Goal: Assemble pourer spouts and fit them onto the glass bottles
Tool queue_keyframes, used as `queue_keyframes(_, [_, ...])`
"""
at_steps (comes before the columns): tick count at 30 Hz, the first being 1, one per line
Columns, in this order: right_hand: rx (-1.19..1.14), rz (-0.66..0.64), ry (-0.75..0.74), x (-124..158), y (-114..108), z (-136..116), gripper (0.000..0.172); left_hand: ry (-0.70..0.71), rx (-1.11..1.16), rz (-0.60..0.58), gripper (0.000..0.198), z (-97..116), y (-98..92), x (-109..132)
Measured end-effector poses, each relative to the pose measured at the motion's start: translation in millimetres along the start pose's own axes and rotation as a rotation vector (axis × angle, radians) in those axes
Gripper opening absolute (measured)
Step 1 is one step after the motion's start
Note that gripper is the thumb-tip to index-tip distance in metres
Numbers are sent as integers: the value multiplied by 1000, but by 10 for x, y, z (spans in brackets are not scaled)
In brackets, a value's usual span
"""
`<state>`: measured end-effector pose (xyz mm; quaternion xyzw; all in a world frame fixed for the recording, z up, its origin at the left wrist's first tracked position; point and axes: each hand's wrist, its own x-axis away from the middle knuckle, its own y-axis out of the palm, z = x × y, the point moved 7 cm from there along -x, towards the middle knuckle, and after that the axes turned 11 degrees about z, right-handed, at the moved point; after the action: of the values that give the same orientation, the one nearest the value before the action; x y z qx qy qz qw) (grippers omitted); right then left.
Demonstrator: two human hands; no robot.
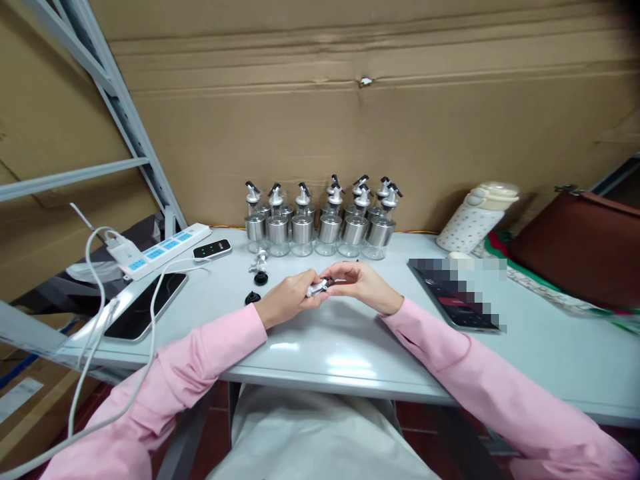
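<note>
Over the middle of the table, my left hand is closed around a silver pourer top. My right hand pinches the dark part at the top's right end; its fingertips partly hide that part. Left of my hands lie a small silver pourer piece, a black stopper and another black stopper close to my left wrist. Behind them, several glass bottles with steel bands stand upright in rows, each fitted with a silver pourer and black lever.
A white power strip, a black device and a phone with white cables lie at left. On the right are another phone, a tilted dotted flask and a brown bag. Cardboard closes off the back.
</note>
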<state>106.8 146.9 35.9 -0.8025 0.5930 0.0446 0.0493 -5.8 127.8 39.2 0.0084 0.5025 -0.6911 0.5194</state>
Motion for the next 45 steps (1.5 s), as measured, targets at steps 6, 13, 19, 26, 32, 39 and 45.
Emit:
queue_keyframes(6, [-133, -97, 48, 9, 13, 4, 29, 84, -5, 1, 11, 72, -40, -2])
queue_keyframes(13, [-243, -30, 65, -22, 40, 23, 27, 153, -24, 66, 34, 53, -113, -36])
queue_keyframes(19, [-126, 117, -86, -70, -119, -209, 30, 17, 14, 140, 40, 6, -131, -28])
queue_keyframes(26, [113, 378, -466, -572, -256, -1126, 19, 103, -24, -15, 37, 97, 54, 36])
queue_keyframes(32, [1365, 275, -556, -1601, -48, -1597, 19, 192, -56, -398, 65, 127, 339, 224])
queue_keyframes(39, [1644, 57, -288, -2100, 141, -1337, 34, 156, -101, -488, 71, 50, 426, 251])
queue_keyframes(45, [1750, -79, -186, -2065, 223, -1190, 42, 149, -113, -537, 71, 63, 428, 253])
